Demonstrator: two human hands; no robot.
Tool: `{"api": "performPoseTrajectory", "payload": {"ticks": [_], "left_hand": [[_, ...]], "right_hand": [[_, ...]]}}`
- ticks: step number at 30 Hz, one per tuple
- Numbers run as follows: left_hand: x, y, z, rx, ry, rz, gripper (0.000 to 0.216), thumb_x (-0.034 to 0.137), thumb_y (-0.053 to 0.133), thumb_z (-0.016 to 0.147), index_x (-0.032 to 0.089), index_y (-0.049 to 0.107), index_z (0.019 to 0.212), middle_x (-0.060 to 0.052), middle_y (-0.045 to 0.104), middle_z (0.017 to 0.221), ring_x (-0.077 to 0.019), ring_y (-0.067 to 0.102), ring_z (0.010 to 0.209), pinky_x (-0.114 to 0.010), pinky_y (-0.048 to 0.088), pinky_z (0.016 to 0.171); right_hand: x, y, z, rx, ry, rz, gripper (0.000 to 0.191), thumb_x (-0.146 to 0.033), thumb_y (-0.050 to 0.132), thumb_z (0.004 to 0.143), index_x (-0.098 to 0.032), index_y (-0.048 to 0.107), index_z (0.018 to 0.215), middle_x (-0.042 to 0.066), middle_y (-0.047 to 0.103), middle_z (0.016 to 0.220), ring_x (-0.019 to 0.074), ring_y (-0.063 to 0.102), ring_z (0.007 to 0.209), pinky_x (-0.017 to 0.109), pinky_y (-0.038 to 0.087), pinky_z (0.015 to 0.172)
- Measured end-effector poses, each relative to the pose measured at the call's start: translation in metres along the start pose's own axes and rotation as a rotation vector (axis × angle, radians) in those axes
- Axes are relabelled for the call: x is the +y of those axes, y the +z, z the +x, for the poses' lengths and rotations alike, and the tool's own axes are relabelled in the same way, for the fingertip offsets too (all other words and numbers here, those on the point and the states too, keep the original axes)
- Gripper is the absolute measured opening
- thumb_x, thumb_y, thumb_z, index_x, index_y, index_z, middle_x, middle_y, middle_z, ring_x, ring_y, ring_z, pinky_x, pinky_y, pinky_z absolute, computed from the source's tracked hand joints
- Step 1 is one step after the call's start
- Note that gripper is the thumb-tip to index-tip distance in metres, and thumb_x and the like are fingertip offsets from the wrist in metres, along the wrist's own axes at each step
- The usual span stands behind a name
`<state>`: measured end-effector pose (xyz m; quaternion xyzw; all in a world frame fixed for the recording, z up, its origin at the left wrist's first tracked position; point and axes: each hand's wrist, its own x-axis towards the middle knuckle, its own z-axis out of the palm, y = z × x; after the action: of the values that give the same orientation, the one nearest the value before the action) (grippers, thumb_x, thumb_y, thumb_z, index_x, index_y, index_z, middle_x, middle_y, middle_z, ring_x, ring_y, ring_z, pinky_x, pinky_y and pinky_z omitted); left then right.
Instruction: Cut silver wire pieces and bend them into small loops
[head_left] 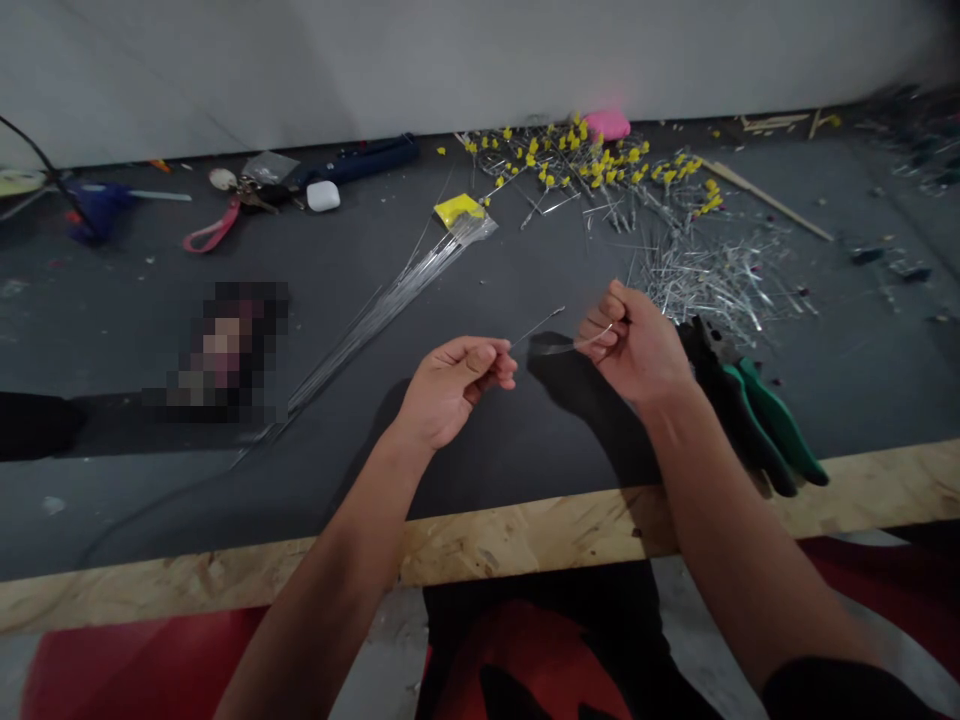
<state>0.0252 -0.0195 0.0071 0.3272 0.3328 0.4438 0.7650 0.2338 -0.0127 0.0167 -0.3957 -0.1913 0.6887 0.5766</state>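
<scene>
Between thumb and fingertips, my left hand [457, 388] pinches a short thin wire [536, 328] that has a small thickened tip pointing up and right. My right hand [634, 345] is closed around a fine, clear-looking strand [596, 340]; part of it curves out to the left of the fingers. A gap separates the two hands, both held over the dark tabletop. Just beyond my right hand lies a pile of short silvery wires [705, 280]. Under that forearm rest pliers [757, 410] with green and black handles.
Long straight wires [382, 315] lie diagonally on the left, near a yellow packet [459, 210]. Yellow-tipped wires [577, 160] are heaped at the back beside a pink lump [607, 124]. Keys [255, 195], a white case [323, 196] and a wooden stick [769, 200] are also there. A wooden edge [517, 535] borders the front.
</scene>
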Motion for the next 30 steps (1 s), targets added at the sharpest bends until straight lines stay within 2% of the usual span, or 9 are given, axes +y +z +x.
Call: {"api": "performPoseTrajectory", "payload": {"ticks": [4, 7, 12, 15, 19, 22, 25, 30], "left_hand": [[0.006, -0.007, 0.005, 0.158, 0.154, -0.092, 0.011, 0.028, 0.070, 0.077, 0.017, 0.069, 0.081, 0.001, 0.066, 0.069, -0.0067, 0.062, 0.063, -0.018, 0.053, 0.062], [0.006, -0.008, 0.008, 0.227, 0.161, -0.089, 0.012, 0.026, 0.065, 0.081, 0.017, 0.067, 0.087, 0.001, 0.066, 0.075, -0.0060, 0.061, 0.066, -0.018, 0.052, 0.065], [-0.002, 0.000, 0.007, 0.171, 0.086, -0.004, 0.024, 0.026, 0.067, 0.079, 0.015, 0.065, 0.100, -0.005, 0.069, 0.092, -0.0093, 0.063, 0.073, -0.024, 0.052, 0.073], [-0.006, 0.002, 0.006, 0.128, 0.088, 0.024, 0.026, 0.027, 0.068, 0.078, 0.016, 0.065, 0.101, -0.005, 0.070, 0.096, -0.0111, 0.065, 0.076, -0.026, 0.052, 0.075], [-0.006, 0.001, 0.006, 0.130, 0.104, 0.002, 0.015, 0.027, 0.062, 0.083, 0.015, 0.068, 0.090, -0.004, 0.070, 0.087, -0.0113, 0.066, 0.074, -0.024, 0.053, 0.070], [-0.003, -0.001, 0.007, 0.172, 0.066, -0.049, 0.014, 0.024, 0.058, 0.086, 0.014, 0.068, 0.086, -0.003, 0.071, 0.081, -0.0096, 0.066, 0.070, -0.021, 0.053, 0.066], [0.001, -0.002, 0.008, 0.206, 0.007, -0.078, 0.014, 0.024, 0.057, 0.087, 0.014, 0.067, 0.085, -0.002, 0.070, 0.077, -0.0083, 0.065, 0.064, -0.019, 0.053, 0.063], [0.007, -0.002, 0.007, 0.222, -0.045, -0.062, 0.014, 0.026, 0.058, 0.086, 0.015, 0.066, 0.084, 0.000, 0.067, 0.071, -0.0071, 0.063, 0.058, -0.017, 0.053, 0.060]], "right_hand": [[0.000, -0.003, 0.003, 0.056, -0.101, -0.056, 0.036, -0.039, 0.055, 0.087, -0.019, 0.043, 0.059, -0.007, 0.029, 0.052, 0.0057, 0.037, 0.045, 0.018, 0.038, 0.045], [0.005, -0.002, 0.003, 0.038, -0.125, -0.092, 0.035, -0.046, 0.055, 0.086, -0.020, 0.048, 0.063, -0.006, 0.034, 0.054, 0.0062, 0.042, 0.048, 0.019, 0.041, 0.048], [0.019, 0.005, 0.000, -0.078, -0.149, -0.162, 0.031, -0.047, 0.059, 0.084, -0.020, 0.054, 0.068, -0.005, 0.042, 0.057, 0.0077, 0.049, 0.054, 0.022, 0.044, 0.054], [0.029, 0.008, -0.003, -0.126, -0.163, -0.241, 0.028, -0.044, 0.058, 0.084, -0.020, 0.058, 0.070, -0.004, 0.046, 0.059, 0.0084, 0.051, 0.056, 0.022, 0.045, 0.055], [0.036, 0.010, -0.005, -0.156, -0.159, -0.286, 0.027, -0.043, 0.058, 0.084, -0.020, 0.062, 0.072, -0.003, 0.051, 0.064, 0.0082, 0.053, 0.059, 0.021, 0.046, 0.058], [0.035, 0.013, -0.007, -0.157, -0.113, -0.242, 0.024, -0.044, 0.062, 0.082, -0.021, 0.064, 0.076, -0.002, 0.057, 0.075, 0.0083, 0.056, 0.068, 0.021, 0.048, 0.064], [0.032, 0.015, -0.009, -0.217, -0.047, -0.180, 0.024, -0.045, 0.063, 0.080, -0.021, 0.064, 0.077, -0.001, 0.061, 0.088, 0.0086, 0.058, 0.073, 0.022, 0.049, 0.065], [0.028, 0.016, -0.012, -0.281, 0.050, -0.119, 0.030, -0.050, 0.057, 0.083, -0.022, 0.061, 0.074, -0.001, 0.066, 0.079, 0.0094, 0.062, 0.068, 0.022, 0.049, 0.061]]}}
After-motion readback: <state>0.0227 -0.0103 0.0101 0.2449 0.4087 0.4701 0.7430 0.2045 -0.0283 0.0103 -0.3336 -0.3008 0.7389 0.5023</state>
